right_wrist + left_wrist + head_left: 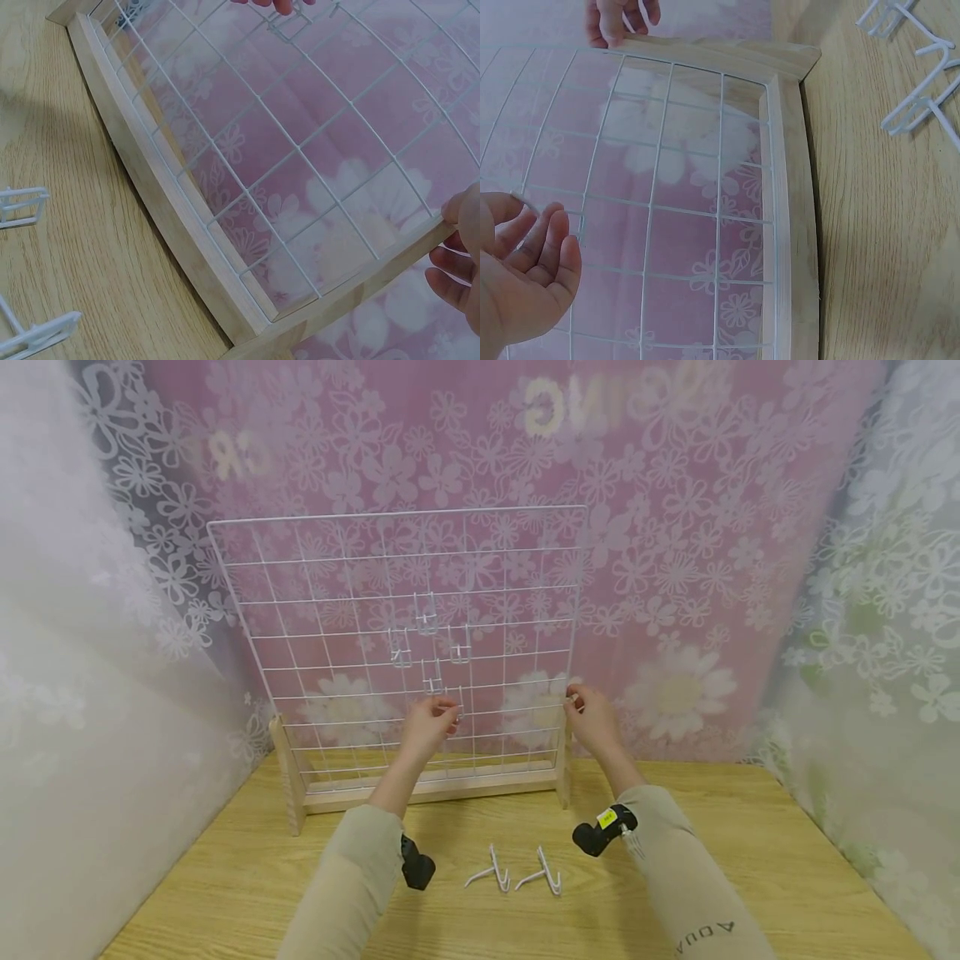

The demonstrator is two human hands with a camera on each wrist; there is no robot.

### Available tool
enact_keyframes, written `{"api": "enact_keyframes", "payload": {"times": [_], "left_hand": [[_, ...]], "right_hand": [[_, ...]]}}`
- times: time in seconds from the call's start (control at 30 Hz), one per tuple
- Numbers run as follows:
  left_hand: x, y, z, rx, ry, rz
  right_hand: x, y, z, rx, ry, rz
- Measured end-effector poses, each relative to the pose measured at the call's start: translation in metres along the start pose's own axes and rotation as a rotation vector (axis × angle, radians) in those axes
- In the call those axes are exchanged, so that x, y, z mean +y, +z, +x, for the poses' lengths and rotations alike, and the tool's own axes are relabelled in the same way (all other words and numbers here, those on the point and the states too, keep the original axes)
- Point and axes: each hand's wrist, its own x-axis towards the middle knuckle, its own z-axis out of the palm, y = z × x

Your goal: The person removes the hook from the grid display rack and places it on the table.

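A white wire grid panel [397, 514] stands upright in a light wooden stand [435, 792]. Low in its middle, my left hand [427, 727] pinches a white wire hook [291, 30] between thumb and fingers, against the grid wires. My right hand [594, 720] grips the panel's right edge at the top of the wooden side post [375, 274], thumb on the near side. Several more white hooks hang on the grid just above my left hand, among them a top hook [426, 614] and a right one [460, 647].
Two white wire hooks, a left one [500, 874] and a right one [551, 875], lie on the wood-grain table [480, 931] between my forearms. Behind the panel hangs a pink flowered curtain [675, 568], with pale flowered sheets at both sides.
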Motion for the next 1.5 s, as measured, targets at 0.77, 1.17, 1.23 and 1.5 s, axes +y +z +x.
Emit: {"api": "enact_keyframes", "payload": {"times": [0.77, 1.17, 1.23, 1.5], "left_hand": [[0.008, 0.003, 0.004, 0.042, -0.092, -0.182], [0.013, 0.004, 0.001, 0.016, -0.061, -0.218], [0.014, 0.004, -0.001, 0.005, -0.042, -0.209], [0.012, -0.001, -0.008, -0.043, 0.008, -0.130]], "right_hand": [[-0.002, 0.002, 0.003, 0.001, 0.010, 0.006], [-0.002, 0.004, 0.002, 0.006, -0.002, 0.000], [-0.002, 0.004, 0.001, 0.005, -0.001, 0.005], [0.001, 0.003, 0.001, 0.009, 0.004, 0.004]]}}
